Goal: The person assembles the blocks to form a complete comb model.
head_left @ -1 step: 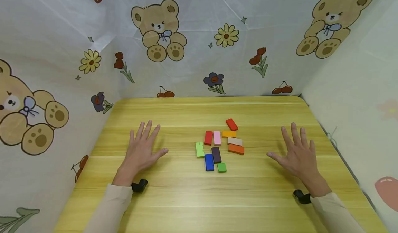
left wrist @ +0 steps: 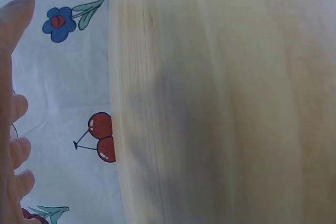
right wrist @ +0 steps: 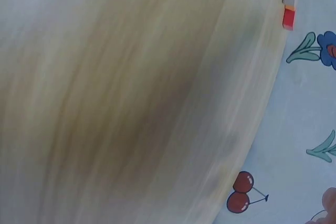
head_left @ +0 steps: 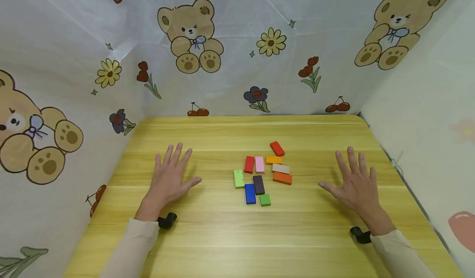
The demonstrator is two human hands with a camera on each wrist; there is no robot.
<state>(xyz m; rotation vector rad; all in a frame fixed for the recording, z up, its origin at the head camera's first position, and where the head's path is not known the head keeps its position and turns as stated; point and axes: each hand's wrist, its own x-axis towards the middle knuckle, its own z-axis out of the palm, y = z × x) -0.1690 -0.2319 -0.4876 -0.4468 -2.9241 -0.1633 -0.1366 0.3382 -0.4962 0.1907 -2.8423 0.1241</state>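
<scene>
Small coloured blocks lie in a loose cluster mid-table in the head view. At its left are a light green block (head_left: 239,179), a red block (head_left: 249,164) and a pink block (head_left: 259,165). Nearer the front are a dark purple block (head_left: 258,184), a blue block (head_left: 250,194) and a small green block (head_left: 265,200). On the right sit a yellow-orange block (head_left: 273,160), a beige block (head_left: 281,168), an orange block (head_left: 282,178) and another red block (head_left: 277,148). My left hand (head_left: 168,181), fingers spread, is left of them; my right hand (head_left: 356,187), likewise spread, is right. Both hold nothing.
The wooden table (head_left: 222,241) has a light grain. Behind it hangs a white cloth (head_left: 233,30) printed with bears and flowers, which also covers the left side. A pale wall covering (head_left: 426,117) stands at the right edge. Each wrist carries a small black camera (head_left: 168,220).
</scene>
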